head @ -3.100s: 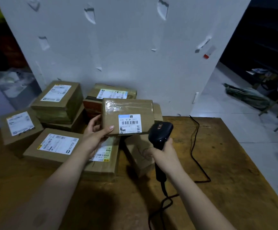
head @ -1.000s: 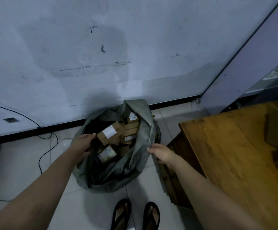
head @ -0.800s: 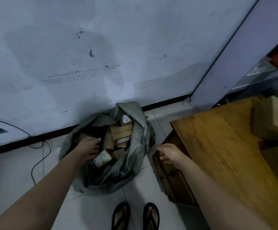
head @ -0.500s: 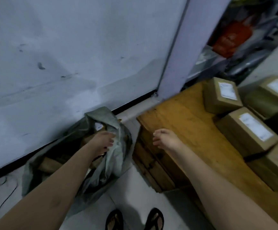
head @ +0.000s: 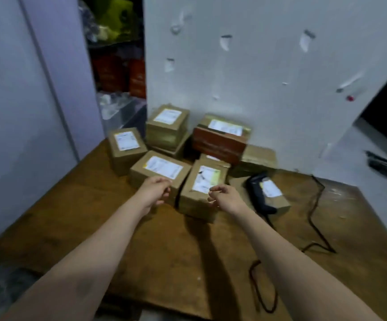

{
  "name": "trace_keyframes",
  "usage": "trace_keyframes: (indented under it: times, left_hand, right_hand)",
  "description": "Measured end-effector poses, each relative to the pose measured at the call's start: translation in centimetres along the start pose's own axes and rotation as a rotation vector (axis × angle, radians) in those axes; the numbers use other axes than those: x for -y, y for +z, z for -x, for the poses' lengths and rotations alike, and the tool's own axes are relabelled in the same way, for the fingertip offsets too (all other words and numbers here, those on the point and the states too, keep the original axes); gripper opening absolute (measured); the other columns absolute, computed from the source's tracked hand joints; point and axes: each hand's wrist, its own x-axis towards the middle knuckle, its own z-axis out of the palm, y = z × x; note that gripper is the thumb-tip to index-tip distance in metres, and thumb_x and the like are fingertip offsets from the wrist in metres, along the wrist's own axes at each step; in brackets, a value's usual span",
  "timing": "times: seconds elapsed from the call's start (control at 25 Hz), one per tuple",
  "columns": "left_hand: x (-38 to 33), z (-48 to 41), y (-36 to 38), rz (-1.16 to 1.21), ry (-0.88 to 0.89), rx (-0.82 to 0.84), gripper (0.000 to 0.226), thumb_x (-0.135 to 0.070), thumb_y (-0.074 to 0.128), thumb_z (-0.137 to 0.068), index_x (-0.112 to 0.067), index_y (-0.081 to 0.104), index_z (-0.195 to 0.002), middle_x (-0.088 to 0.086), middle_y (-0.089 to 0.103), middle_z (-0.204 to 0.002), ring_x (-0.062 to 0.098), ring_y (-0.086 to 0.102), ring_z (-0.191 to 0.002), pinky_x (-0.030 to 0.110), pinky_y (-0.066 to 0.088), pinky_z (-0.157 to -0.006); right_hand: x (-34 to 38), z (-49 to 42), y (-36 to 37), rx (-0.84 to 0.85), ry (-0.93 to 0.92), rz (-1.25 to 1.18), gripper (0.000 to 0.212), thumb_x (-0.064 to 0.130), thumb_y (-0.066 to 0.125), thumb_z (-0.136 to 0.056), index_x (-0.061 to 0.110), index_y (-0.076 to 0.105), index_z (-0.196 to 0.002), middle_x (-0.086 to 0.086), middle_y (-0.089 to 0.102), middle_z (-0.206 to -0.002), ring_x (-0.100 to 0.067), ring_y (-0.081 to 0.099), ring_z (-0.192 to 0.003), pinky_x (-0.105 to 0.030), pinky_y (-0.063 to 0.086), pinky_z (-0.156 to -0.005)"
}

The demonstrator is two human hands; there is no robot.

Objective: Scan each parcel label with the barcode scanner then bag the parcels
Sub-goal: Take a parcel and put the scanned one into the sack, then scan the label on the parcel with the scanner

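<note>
Wooden tabletop [head: 188, 251]: cardboard parcels [head: 167, 128] cluster at its far edge against the wall, labels up. The barcode scanner [head: 256, 191] lies on a small parcel [head: 273, 195] at the cluster's right, with its cable [head: 315, 205] trailing toward the right edge. Your left hand [head: 155, 191] and right hand [head: 225, 196] hover at the nearest parcels, fingers loosely curled, holding nothing.

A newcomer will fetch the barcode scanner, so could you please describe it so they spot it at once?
On the wooden table, look at the cluster of cardboard parcels by the white wall. At the cluster's right edge, by a small low parcel, lies the barcode scanner. It is the only black object among brown boxes, with a dark cable trailing nearby.
</note>
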Motion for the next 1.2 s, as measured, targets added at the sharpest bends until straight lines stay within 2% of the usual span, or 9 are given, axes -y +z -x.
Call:
trace_keyframes:
  times: [0.16, 0.24, 0.44, 0.64, 0.72, 0.88, 1.0, 1.08, 1.2]
  left_hand:
    - [-1.5, -2.9, 10.0, -0.079, 0.033, 0.062, 0.007, -0.019, 0.054, -0.094, -0.019, 0.061, -0.094, 0.008, 0.059, -0.101, 0.021, 0.056, -0.088, 0.032, 0.047, -0.077]
    - [-1.4, -4.7, 12.7, -0.254, 0.076, 0.059, 0.022, -0.025, 0.058, -0.091, -0.019, 0.058, -0.112, 0.006, 0.055, -0.111, 0.021, 0.056, -0.095, 0.029, 0.047, -0.077]
    - [0.9, -8.4, 12.0, -0.668, 0.108, -0.126, 0.051, -0.013, 0.057, -0.088, -0.01, 0.042, -0.137, 0.019, 0.047, -0.136, 0.036, 0.045, -0.125, 0.042, 0.039, -0.105]
    - [2.2, -9.1, 10.1, -0.727, 0.03, -0.169, 0.064, -0.027, 0.07, -0.083, -0.001, 0.042, -0.133, 0.022, 0.046, -0.133, 0.037, 0.037, -0.128, 0.042, 0.034, -0.105]
    - [2.2, -8.9, 9.9, -0.624, -0.06, -0.148, 0.072, -0.03, 0.076, -0.077, 0.0, 0.041, -0.133, 0.02, 0.048, -0.132, 0.036, 0.043, -0.125, 0.043, 0.039, -0.102]
    - [3.2, -8.4, 10.1, -0.208, -0.207, -0.089, 0.07, -0.02, 0.078, -0.076, 0.004, 0.044, -0.132, 0.011, 0.052, -0.125, 0.033, 0.049, -0.12, 0.039, 0.042, -0.093]
    - [4.0, -8.1, 9.6, 0.007, -0.232, 0.007, 0.073, -0.024, 0.08, -0.072, -0.014, 0.045, -0.135, 0.012, 0.047, -0.133, 0.031, 0.05, -0.113, 0.044, 0.049, -0.084]
    - [4.1, -7.9, 8.9, 0.135, -0.287, 0.049, 0.072, -0.023, 0.077, -0.074, -0.025, 0.04, -0.135, 0.011, 0.044, -0.131, 0.032, 0.049, -0.109, 0.048, 0.05, -0.076]
    - [4.2, -7.7, 7.8, 0.147, -0.246, -0.013, 0.064, -0.023, 0.075, -0.078, -0.028, 0.044, -0.134, 0.008, 0.041, -0.134, 0.033, 0.045, -0.114, 0.055, 0.05, -0.085]
  right_hand:
    - [-3.7, -2.9, -9.0, -0.084, 0.073, -0.023, 0.013, 0.004, 0.047, -0.094, 0.004, 0.059, -0.099, -0.007, 0.054, -0.071, -0.016, 0.049, -0.057, -0.023, 0.04, -0.05]
    - [-5.2, -3.6, -11.3, -0.094, 0.14, -0.031, 0.012, 0.005, 0.048, -0.094, 0.009, 0.058, -0.093, -0.006, 0.059, -0.073, -0.017, 0.055, -0.061, -0.021, 0.044, -0.049]
    - [-7.1, -6.3, -11.4, -0.001, 0.223, -0.064, 0.02, 0.01, 0.052, -0.093, 0.007, 0.061, -0.11, -0.013, 0.066, -0.1, -0.023, 0.063, -0.087, -0.033, 0.054, -0.076]
    - [-6.3, -7.9, -7.5, 0.119, 0.297, -0.085, 0.023, 0.015, 0.051, -0.095, 0.009, 0.058, -0.116, -0.012, 0.064, -0.11, -0.029, 0.06, -0.11, -0.044, 0.048, -0.099]
    - [-5.8, -8.4, -5.8, 0.15, 0.321, -0.112, 0.024, 0.017, 0.053, -0.094, 0.012, 0.055, -0.118, -0.007, 0.062, -0.114, -0.026, 0.058, -0.109, -0.041, 0.049, -0.097]
    - [-5.4, -8.9, -3.9, 0.098, 0.404, -0.248, 0.033, 0.019, 0.052, -0.095, 0.016, 0.045, -0.128, -0.003, 0.056, -0.105, -0.013, 0.055, -0.082, -0.03, 0.047, -0.071]
    - [-5.5, -9.1, -3.9, 0.076, 0.421, -0.232, 0.042, 0.023, 0.054, -0.094, 0.013, 0.043, -0.133, -0.009, 0.058, -0.124, -0.02, 0.058, -0.096, -0.038, 0.052, -0.082]
    - [-5.6, -9.3, -4.2, 0.083, 0.424, -0.237, 0.051, 0.025, 0.056, -0.093, 0.016, 0.037, -0.14, -0.013, 0.056, -0.128, -0.025, 0.062, -0.095, -0.036, 0.056, -0.074]
    - [-5.1, -9.0, -4.6, 0.147, 0.416, -0.268, 0.043, 0.03, 0.053, -0.095, 0.014, 0.043, -0.134, -0.016, 0.065, -0.1, -0.024, 0.067, -0.073, -0.031, 0.056, -0.06]
